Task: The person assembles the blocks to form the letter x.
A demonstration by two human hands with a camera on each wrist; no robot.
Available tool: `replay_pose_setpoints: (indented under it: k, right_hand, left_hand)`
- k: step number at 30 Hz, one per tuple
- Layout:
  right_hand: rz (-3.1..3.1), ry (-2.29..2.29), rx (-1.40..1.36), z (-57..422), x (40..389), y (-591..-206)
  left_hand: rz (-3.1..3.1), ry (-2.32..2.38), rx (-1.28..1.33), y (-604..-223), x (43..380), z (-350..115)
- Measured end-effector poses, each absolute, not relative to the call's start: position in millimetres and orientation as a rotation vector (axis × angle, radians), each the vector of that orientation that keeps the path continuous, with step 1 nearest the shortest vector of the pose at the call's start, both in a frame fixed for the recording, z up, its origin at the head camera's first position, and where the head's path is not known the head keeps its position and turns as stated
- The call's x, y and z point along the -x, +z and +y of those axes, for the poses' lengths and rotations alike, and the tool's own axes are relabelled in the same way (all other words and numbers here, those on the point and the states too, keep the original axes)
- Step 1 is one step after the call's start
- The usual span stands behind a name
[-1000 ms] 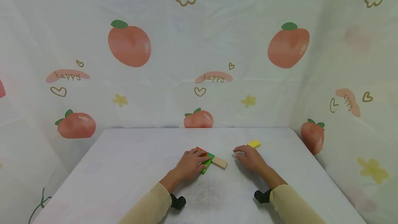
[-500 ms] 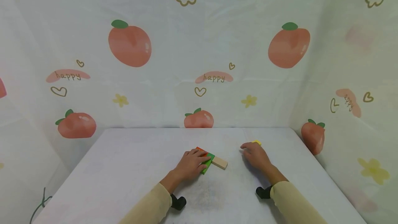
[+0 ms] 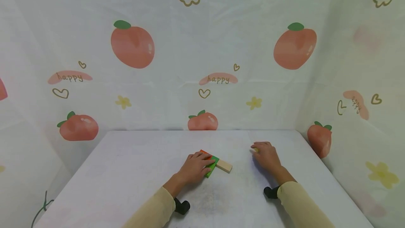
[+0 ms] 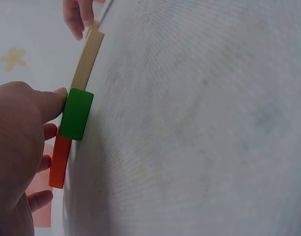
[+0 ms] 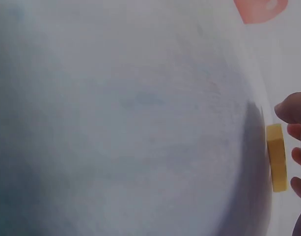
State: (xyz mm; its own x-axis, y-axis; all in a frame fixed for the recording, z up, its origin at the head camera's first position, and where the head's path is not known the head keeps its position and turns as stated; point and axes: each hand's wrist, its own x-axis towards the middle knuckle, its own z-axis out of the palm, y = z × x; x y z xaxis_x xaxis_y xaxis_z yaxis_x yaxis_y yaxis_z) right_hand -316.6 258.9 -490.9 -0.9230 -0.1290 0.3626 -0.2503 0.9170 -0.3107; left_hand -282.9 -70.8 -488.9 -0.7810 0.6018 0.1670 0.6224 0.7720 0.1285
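My left hand (image 3: pixel 192 169) rests its fingers over an orange block (image 4: pixel 60 162) and a green block (image 4: pixel 76 114). In the left wrist view its thumb touches the green block's side. A plain wooden block (image 3: pixel 224 166) lies at the green one's right, its end close against it. Farther right, my right hand (image 3: pixel 267 156) hovers over a yellow block (image 5: pixel 277 157). The right wrist view shows thumb and fingertips just above this block, with no grip round it. From the head view the hand hides most of the yellow block.
The white table (image 3: pixel 142 168) stands against a curtain (image 3: pixel 171 45) printed with fruit and flowers. A black strap mount (image 3: pixel 182 207) sits at the left wrist, another black mount (image 3: pixel 271 192) at the right. A green cord (image 3: pixel 45 203) hangs at the left edge.
My right hand has moved right and away from me, from beside the yellow block to over it. My left hand and the blocks under it stay put.
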Motion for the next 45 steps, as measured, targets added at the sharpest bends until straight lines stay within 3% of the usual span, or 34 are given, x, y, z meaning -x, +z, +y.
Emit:
replay_pose_setpoints:
  k: [45]
  right_hand:
    - [-3.106,0.307,-0.321,276,335,-466]
  left_hand:
    - [-2.876,-0.278,0.969,-486,280,-70]
